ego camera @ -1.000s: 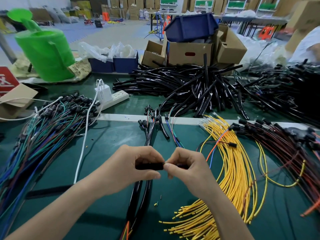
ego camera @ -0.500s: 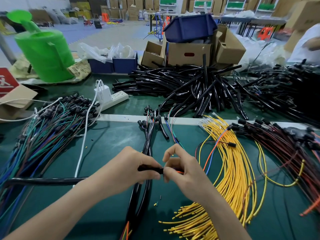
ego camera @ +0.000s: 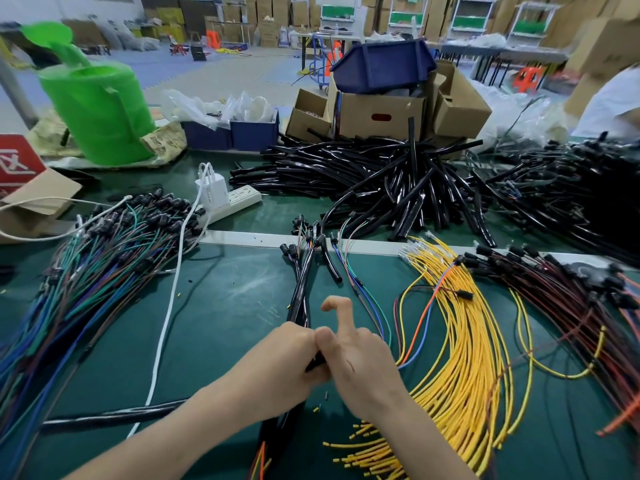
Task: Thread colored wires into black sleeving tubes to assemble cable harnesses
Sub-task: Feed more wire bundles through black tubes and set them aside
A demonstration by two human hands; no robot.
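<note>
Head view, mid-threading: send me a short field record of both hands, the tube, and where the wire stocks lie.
left hand: grips the black sleeving tube
right hand: pressed against the left hand, index finger raised; its grip is hidden
yellow wires: bundle on the mat, right of the hands
multicolored wires: bundle at far left
spare tubes: pile beyond the pale strip, ahead
sleeved harnesses: lie straight ahead of the hands

Left hand point(ego camera: 287, 362) and right hand point(ego camera: 360, 368) now touch, covering the tube point(ego camera: 313, 363).
</note>
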